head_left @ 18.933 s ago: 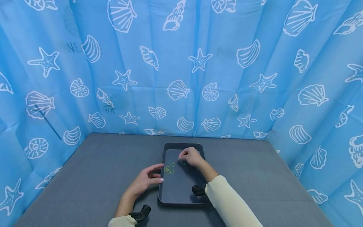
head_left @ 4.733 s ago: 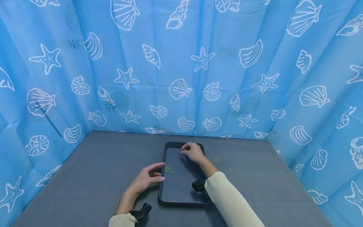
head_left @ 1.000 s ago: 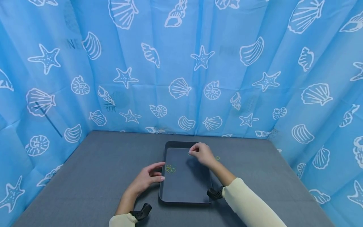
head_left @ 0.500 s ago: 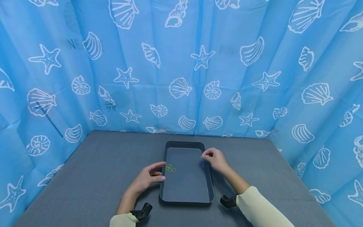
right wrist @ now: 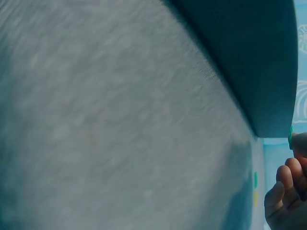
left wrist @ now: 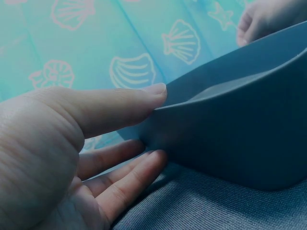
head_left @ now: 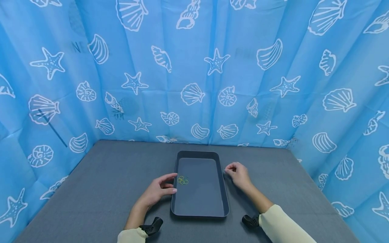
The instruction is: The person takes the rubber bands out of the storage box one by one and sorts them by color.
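A dark grey rectangular tray (head_left: 200,199) lies on the grey cloth. Several thin yellow and green rubber bands (head_left: 183,180) lie inside by its left wall. My left hand (head_left: 155,191) touches the tray's left side: in the left wrist view the thumb (left wrist: 139,103) rests at the rim and other fingers lie against or near the outer wall. My right hand (head_left: 238,175) is just outside the tray's right rim, pinching a small green rubber band (right wrist: 290,138) between the fingertips. Beyond those fingers, a green band (right wrist: 255,179) and a yellow band (right wrist: 255,197) show on the cloth.
The grey cloth-covered table (head_left: 130,165) surrounds the tray. A blue curtain (head_left: 194,67) with white shells and starfish stands behind and at both sides. A black wrist camera (head_left: 250,221) sits at the right cuff, another black camera (head_left: 152,226) at the left.
Over the last second my right hand moves right, from above the tray past its right rim, carrying the green band. Across the earlier frames, bands leave the tray and appear right of it. My left hand stays.
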`<state>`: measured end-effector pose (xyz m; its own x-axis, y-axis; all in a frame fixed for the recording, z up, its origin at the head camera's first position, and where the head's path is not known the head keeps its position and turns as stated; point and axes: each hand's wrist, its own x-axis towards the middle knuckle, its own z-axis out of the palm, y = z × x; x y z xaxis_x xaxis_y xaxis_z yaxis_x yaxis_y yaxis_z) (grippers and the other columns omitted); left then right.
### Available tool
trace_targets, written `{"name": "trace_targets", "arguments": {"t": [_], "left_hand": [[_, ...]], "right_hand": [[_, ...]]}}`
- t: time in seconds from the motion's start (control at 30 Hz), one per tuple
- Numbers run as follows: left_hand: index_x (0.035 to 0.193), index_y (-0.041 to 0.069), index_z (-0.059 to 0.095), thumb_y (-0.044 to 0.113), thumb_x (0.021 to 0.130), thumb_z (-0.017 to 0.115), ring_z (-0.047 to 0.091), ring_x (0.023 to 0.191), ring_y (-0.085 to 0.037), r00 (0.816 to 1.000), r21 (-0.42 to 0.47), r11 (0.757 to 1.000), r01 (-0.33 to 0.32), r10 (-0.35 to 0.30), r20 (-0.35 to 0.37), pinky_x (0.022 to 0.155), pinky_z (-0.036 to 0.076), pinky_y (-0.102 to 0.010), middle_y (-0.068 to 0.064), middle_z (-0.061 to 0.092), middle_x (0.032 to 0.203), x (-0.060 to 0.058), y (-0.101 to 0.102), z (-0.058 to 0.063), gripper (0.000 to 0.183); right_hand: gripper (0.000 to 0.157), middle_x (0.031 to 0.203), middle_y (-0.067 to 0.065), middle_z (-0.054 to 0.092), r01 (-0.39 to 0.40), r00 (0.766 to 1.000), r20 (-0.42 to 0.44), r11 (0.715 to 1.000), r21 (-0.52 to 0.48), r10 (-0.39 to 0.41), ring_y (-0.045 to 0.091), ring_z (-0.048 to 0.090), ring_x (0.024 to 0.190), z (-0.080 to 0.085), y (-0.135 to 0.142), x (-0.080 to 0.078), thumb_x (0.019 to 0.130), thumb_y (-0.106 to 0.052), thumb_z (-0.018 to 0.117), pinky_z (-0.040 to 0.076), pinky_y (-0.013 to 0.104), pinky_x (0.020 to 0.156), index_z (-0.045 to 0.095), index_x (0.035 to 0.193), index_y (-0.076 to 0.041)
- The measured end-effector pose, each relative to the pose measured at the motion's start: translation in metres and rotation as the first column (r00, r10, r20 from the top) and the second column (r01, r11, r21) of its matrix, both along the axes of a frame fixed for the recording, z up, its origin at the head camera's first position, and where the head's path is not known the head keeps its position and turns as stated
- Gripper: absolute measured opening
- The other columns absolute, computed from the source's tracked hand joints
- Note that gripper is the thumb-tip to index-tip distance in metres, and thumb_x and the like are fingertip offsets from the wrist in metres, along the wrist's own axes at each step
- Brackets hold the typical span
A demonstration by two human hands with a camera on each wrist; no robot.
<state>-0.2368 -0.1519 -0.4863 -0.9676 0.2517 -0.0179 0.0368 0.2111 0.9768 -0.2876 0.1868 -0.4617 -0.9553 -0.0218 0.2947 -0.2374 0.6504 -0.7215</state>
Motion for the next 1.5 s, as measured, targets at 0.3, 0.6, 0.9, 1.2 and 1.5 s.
{"name": "trace_targets", "arguments": {"t": [0.3,0.6,0.9,1.2,1.5], "left_hand": [[0.140,0.011,0.052,0.017,0.087,0.074,0.055,0.108,-0.028,1.000,0.007,1.000,0.008,-0.008,-0.006,0.089,0.049,-0.044,-0.019,0.048,0.140,0.001,0.000,0.001,0.058],[0.140,0.011,0.053,0.017,0.086,0.075,0.055,0.107,-0.028,1.000,0.006,1.000,0.008,-0.008,-0.010,0.089,0.048,-0.043,-0.019,0.048,0.140,0.002,-0.001,0.000,0.059],[0.140,0.012,0.053,0.016,0.086,0.075,0.055,0.107,-0.027,1.000,0.015,1.000,0.005,-0.005,-0.011,0.089,0.048,-0.043,-0.018,0.047,0.141,0.002,-0.001,0.001,0.058],[0.141,0.011,0.052,0.018,0.087,0.075,0.054,0.109,-0.028,1.000,0.017,1.000,0.018,-0.018,-0.004,0.090,0.048,-0.044,-0.018,0.045,0.142,0.002,-0.001,0.000,0.059],[0.140,0.012,0.053,0.017,0.087,0.075,0.054,0.109,-0.029,1.000,0.022,0.999,0.023,-0.023,-0.001,0.090,0.048,-0.045,-0.019,0.046,0.142,0.002,-0.001,0.001,0.058]], "right_hand": [[0.008,0.076,0.006,0.055,0.044,0.999,-0.024,0.998,0.051,-0.042,0.017,0.049,0.067,-0.009,0.010,0.002,0.088,-0.001,0.069,0.041,0.032,0.062,0.066,0.080,-0.001],[0.009,0.077,0.007,0.056,0.070,0.998,-0.001,0.994,0.089,-0.070,0.019,0.049,0.068,-0.012,0.017,-0.004,0.088,-0.002,0.068,0.041,0.034,0.064,0.066,0.080,0.000],[0.013,0.069,0.003,0.057,0.049,0.998,-0.042,0.988,0.145,-0.043,0.017,0.049,0.061,-0.012,0.018,-0.008,0.084,0.000,0.069,0.041,0.034,0.058,0.064,0.073,-0.004],[0.011,0.072,0.002,0.058,0.080,0.992,0.072,0.960,0.268,-0.103,0.018,0.051,0.065,-0.011,0.015,-0.018,0.088,-0.006,0.069,0.042,0.037,0.063,0.065,0.077,-0.005],[0.012,0.072,0.004,0.058,0.091,0.989,0.083,0.949,0.302,-0.121,0.020,0.053,0.066,-0.008,0.013,-0.017,0.087,-0.006,0.070,0.044,0.040,0.065,0.065,0.076,-0.005]]}}
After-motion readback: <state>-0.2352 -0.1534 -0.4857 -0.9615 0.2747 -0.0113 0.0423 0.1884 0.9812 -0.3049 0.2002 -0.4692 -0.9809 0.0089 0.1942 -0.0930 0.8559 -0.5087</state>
